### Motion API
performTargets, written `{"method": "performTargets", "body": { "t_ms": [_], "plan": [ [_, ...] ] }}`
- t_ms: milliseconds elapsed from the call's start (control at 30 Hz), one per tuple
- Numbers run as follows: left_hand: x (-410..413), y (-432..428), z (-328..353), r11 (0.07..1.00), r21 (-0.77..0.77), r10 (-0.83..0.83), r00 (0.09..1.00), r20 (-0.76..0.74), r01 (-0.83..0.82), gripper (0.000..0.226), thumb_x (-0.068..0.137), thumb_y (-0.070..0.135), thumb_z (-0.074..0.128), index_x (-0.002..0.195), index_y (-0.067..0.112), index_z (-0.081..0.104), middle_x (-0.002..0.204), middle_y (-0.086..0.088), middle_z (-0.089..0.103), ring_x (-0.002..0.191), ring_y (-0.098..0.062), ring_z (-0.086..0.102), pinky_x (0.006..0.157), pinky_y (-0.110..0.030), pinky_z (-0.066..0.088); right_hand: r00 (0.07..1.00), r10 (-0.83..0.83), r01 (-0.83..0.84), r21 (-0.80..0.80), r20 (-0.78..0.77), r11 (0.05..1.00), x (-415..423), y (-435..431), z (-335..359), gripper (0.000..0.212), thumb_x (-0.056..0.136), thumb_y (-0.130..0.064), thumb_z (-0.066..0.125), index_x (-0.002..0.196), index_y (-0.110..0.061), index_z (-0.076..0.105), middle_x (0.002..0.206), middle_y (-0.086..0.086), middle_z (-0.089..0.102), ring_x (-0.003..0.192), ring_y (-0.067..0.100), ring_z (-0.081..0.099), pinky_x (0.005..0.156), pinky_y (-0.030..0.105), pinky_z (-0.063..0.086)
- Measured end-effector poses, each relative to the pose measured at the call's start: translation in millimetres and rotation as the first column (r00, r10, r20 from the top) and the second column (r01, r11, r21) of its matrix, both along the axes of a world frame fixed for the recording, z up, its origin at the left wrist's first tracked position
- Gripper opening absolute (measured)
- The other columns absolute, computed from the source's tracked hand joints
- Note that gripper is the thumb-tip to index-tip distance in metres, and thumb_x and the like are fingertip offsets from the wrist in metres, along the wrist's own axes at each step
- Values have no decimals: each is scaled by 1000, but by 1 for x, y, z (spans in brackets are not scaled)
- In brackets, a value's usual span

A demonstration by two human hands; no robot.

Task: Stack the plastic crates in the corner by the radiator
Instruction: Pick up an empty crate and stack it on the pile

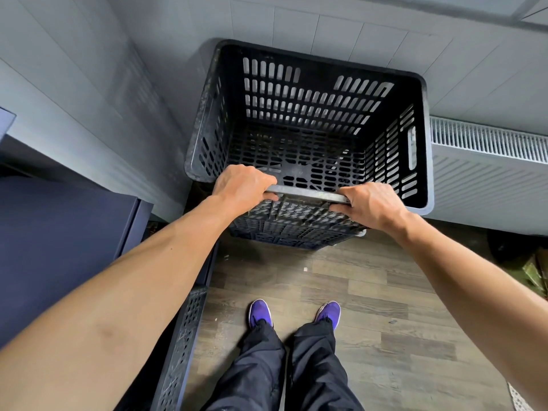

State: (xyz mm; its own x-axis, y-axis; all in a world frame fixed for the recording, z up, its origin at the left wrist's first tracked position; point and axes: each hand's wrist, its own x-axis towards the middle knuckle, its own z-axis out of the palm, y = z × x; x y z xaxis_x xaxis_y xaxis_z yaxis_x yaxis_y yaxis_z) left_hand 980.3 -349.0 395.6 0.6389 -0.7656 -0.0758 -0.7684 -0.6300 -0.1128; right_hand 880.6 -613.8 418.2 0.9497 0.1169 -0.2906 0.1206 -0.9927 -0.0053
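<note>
While the near rim of the top crate is being gripped by the fingers of the left hand and right hand, it is being seated on the stack beside the radiator, and another crate is seemingly being left unstacked.

Both bare arms stretched forward from the lower corners of the frame, converging toward the middle. Left hand just left of centre, right hand just right of it, knuckles up, fingers curled closed over the near rim of the crate. Legs in dark trousers and purple shoes at bottom centre.
</note>
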Motion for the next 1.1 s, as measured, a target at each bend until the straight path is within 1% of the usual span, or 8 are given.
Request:
{"method": "performTargets", "body": {
  "t_ms": [100,267,433,667,800,900,1000,1100],
  "plan": [
    [-1,-3,-1,999,-46,26,999,-30,-27,36,93,58,48,83,24,55,60,9,48,56,-18,49,51,-27,32,1000,-3,4,9,-28,1000,-3,-7,1,45,94,-60,47,92,-17,59,57,-5,53,53,19,53,58,31,47],
    [-3,1,-9,995,-93,40,999,-14,-41,40,90,59,51,82,21,59,61,4,57,54,-20,49,52,-27,34,1000,15,-15,-2,-8,1000,-7,-5,1,45,96,-57,45,102,-14,60,58,-4,51,55,20,53,58,31,45],
    [-6,7,-13,995,-94,21,1000,-2,-21,42,91,59,49,82,19,59,58,6,50,51,-19,47,50,-27,31,999,34,-34,-20,7,999,-15,-1,-3,47,96,-58,43,107,-15,60,58,-5,50,54,20,51,56,29,41],
    [-4,-2,-7,995,-81,60,998,-26,-62,41,92,58,50,85,19,60,66,2,60,60,-22,56,54,-29,34,999,35,-35,-24,9,999,-10,-7,3,45,95,-57,47,95,-13,59,52,-8,42,53,21,50,57,29,42],
    [-8,1,-9,994,-81,70,997,-41,-73,39,91,59,51,84,22,61,64,6,58,60,-20,55,54,-29,34,1000,23,-23,-20,7,1000,-14,-2,2,46,96,-57,46,99,-13,61,51,-9,42,47,15,45,56,28,40],
    [3,-1,1,997,-17,70,972,-224,-75,42,88,66,49,83,26,60,60,10,52,62,-18,56,56,-29,38,1000,23,-23,-22,-2,1000,-12,-3,3,48,95,-58,45,104,-14,62,51,-8,44,45,12,44,55,28,40],
    [20,-3,15,999,39,49,892,-450,-35,43,86,69,51,95,29,64,65,11,58,61,-10,56,53,-28,39,1000,19,-19,-17,-10,1000,-9,-6,3,49,94,-60,44,101,-14,60,52,-7,46,48,15,48,59,29,45],
    [24,-3,16,997,79,60,857,-512,-23,46,86,70,49,97,29,66,65,10,60,59,-7,55,53,-28,39,1000,1,-1,-8,1,1000,-9,-6,0,50,92,-63,45,101,-17,62,53,-7,48,52,18,52,60,29,46]
  ]
}}
